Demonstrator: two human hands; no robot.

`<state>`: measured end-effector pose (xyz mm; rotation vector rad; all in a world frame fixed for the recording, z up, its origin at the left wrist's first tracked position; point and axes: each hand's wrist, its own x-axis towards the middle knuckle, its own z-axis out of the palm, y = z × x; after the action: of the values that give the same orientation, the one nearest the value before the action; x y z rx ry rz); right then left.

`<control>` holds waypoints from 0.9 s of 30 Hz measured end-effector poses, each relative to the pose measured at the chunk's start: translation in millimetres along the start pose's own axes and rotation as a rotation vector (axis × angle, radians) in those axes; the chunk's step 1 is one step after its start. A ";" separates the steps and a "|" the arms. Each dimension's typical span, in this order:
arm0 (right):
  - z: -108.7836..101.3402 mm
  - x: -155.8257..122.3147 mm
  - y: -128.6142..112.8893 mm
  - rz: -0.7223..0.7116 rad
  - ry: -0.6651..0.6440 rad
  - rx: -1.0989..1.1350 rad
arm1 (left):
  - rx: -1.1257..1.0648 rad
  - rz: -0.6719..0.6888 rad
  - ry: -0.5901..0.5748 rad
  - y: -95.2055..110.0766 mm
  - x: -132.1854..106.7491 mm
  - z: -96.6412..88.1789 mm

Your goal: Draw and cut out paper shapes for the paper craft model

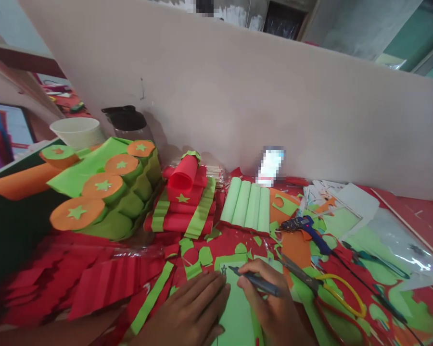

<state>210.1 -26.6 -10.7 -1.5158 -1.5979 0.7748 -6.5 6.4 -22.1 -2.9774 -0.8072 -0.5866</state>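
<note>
My right hand (274, 302) is closed round a dark blue pen (258, 282), whose tip rests by a small drawn star on a light green paper sheet (238, 312). Beside it, my left hand (191, 312) lies flat on the left part of that sheet, fingers together and pressing it down. Red and green paper scraps surround both hands on the table.
Yellow-handled scissors (332, 288) and a blue glue gun (308, 228) lie right of my hands. Behind stand green rolled tubes (247, 204), a red-and-green paper stack (184, 202), orange-topped green cylinders (104, 192), a white bowl (77, 130) and a dark jar (128, 122) against a beige wall.
</note>
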 end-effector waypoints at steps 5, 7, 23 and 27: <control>-1.1 5.9 9.4 -0.009 0.004 -0.122 | 0.021 0.048 0.003 -2.2 -2.4 2.9; -2.3 6.9 13.0 0.019 -0.012 -0.163 | 0.036 0.061 -0.010 -3.2 -1.7 2.7; 0.2 7.5 21.2 -0.003 -0.020 -0.196 | -0.009 0.063 0.015 -8.3 0.4 4.4; 0.8 7.3 23.1 0.003 -0.035 -0.187 | -0.001 0.067 0.005 -9.2 1.5 4.4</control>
<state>221.4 -16.9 -29.9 -1.6442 -1.7345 0.6726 -8.2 15.6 -26.6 -2.9889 -0.7032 -0.5916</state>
